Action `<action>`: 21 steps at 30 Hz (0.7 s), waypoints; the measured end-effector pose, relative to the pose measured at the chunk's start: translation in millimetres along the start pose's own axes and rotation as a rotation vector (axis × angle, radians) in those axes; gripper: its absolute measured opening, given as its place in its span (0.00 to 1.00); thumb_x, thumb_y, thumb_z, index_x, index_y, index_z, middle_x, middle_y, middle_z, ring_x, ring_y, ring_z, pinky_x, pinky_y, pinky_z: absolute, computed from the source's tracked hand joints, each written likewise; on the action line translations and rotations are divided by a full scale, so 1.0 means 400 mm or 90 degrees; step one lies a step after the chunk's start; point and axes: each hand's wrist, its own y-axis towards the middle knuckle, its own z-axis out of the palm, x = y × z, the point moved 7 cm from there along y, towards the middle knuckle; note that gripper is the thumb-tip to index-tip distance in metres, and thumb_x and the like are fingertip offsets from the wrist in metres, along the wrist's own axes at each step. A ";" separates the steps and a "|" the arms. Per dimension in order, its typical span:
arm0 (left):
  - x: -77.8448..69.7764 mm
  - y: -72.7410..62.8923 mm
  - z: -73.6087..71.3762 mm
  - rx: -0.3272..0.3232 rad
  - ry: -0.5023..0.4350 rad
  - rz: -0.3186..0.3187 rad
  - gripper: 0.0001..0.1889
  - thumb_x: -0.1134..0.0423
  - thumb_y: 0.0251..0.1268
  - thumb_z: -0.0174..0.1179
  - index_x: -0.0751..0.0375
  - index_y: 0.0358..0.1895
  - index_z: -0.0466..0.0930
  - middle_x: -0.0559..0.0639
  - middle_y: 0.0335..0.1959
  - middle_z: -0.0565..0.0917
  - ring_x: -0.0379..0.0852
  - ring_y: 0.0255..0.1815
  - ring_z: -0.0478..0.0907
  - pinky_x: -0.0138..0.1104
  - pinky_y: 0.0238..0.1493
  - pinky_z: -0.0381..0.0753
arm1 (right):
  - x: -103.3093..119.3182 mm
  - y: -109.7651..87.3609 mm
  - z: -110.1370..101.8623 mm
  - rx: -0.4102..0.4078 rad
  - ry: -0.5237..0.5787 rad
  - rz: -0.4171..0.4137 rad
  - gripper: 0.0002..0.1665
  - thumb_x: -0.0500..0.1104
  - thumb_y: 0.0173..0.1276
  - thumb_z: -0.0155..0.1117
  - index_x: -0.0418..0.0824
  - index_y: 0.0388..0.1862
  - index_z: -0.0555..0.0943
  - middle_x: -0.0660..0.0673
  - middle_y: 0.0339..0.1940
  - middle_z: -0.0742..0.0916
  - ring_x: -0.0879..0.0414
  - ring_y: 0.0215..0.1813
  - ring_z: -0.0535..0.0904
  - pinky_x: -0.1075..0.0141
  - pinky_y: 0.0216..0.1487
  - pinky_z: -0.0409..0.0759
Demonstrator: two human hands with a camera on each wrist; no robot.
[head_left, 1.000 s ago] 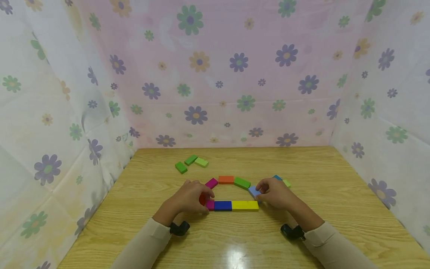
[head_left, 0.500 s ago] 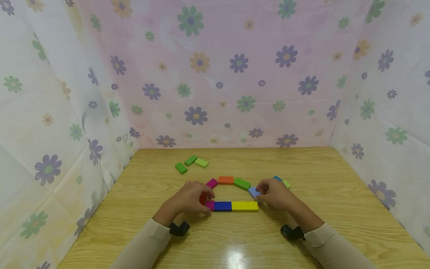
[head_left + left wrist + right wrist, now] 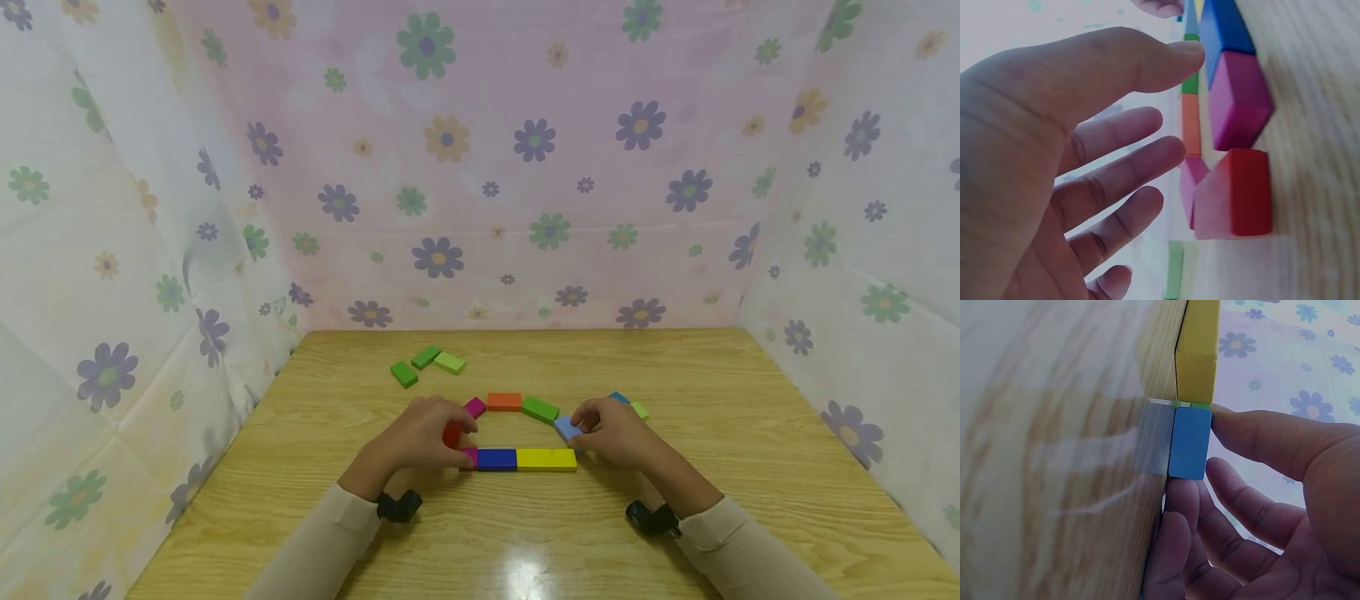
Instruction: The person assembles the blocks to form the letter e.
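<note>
My left hand hovers at the left end of a ring of coloured wooden blocks, fingers loosely bent. In the left wrist view, its thumb and fingers stand apart from the red block and the magenta block, holding nothing. At the ring's right side, my right hand pinches a light blue block that lies slanted on the table. In the right wrist view, the thumb is at the top of this block and fingers are below, close to the yellow block.
A blue block joins the yellow one in the front row. Along the back curve lie a second magenta block, an orange block and a green block. Loose green blocks lie back left; a darker blue block lies behind my right hand.
My left hand has shifted slightly, its thumb rising from the front edge of the magenta block and the red block showing more. The right hand and the light blue block stay put.
</note>
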 end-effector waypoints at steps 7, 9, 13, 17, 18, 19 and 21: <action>0.014 0.021 -0.040 -0.028 0.015 -0.008 0.18 0.49 0.58 0.76 0.50 0.49 0.89 0.42 0.47 0.88 0.49 0.53 0.81 0.48 0.56 0.76 | 0.001 0.000 -0.004 -0.003 0.002 0.001 0.15 0.43 0.64 0.78 0.42 0.46 0.85 0.47 0.42 0.86 0.53 0.45 0.81 0.60 0.45 0.81; 0.018 0.028 -0.050 -0.034 0.023 -0.003 0.18 0.49 0.58 0.77 0.50 0.49 0.89 0.42 0.46 0.88 0.50 0.52 0.80 0.49 0.55 0.75 | -0.002 0.002 -0.003 -0.004 0.003 -0.001 0.14 0.43 0.64 0.78 0.42 0.46 0.85 0.47 0.42 0.85 0.53 0.45 0.80 0.60 0.44 0.81; 0.026 0.040 -0.064 -0.035 0.030 0.000 0.19 0.51 0.58 0.77 0.52 0.51 0.89 0.45 0.49 0.89 0.51 0.52 0.80 0.49 0.56 0.75 | -0.008 0.005 -0.001 -0.006 0.006 -0.001 0.14 0.43 0.63 0.78 0.42 0.45 0.85 0.47 0.41 0.85 0.53 0.44 0.80 0.61 0.43 0.81; 0.035 0.052 -0.073 -0.026 0.031 -0.001 0.21 0.51 0.58 0.76 0.55 0.54 0.88 0.47 0.52 0.89 0.52 0.55 0.81 0.49 0.56 0.79 | -0.008 0.003 0.001 -0.007 0.004 0.003 0.14 0.42 0.63 0.78 0.42 0.45 0.85 0.47 0.42 0.85 0.53 0.44 0.80 0.60 0.44 0.82; 0.038 0.055 -0.076 -0.025 0.036 -0.002 0.22 0.51 0.58 0.76 0.55 0.54 0.88 0.47 0.52 0.88 0.53 0.56 0.81 0.50 0.58 0.79 | -0.007 0.003 0.001 -0.008 0.003 0.004 0.14 0.42 0.64 0.77 0.42 0.45 0.85 0.47 0.42 0.85 0.53 0.45 0.80 0.60 0.44 0.82; 0.041 0.059 -0.079 -0.026 0.046 -0.006 0.22 0.51 0.58 0.76 0.55 0.55 0.88 0.47 0.54 0.88 0.52 0.58 0.81 0.52 0.61 0.78 | -0.005 0.002 0.000 -0.009 0.001 0.006 0.13 0.42 0.64 0.77 0.43 0.45 0.85 0.47 0.42 0.85 0.53 0.45 0.80 0.60 0.44 0.82; 0.050 0.065 -0.086 -0.030 0.060 -0.016 0.25 0.50 0.58 0.77 0.54 0.57 0.87 0.48 0.59 0.86 0.54 0.63 0.79 0.56 0.64 0.76 | -0.003 0.000 -0.002 -0.011 -0.001 0.008 0.13 0.42 0.64 0.77 0.43 0.45 0.85 0.47 0.42 0.85 0.53 0.45 0.80 0.59 0.45 0.82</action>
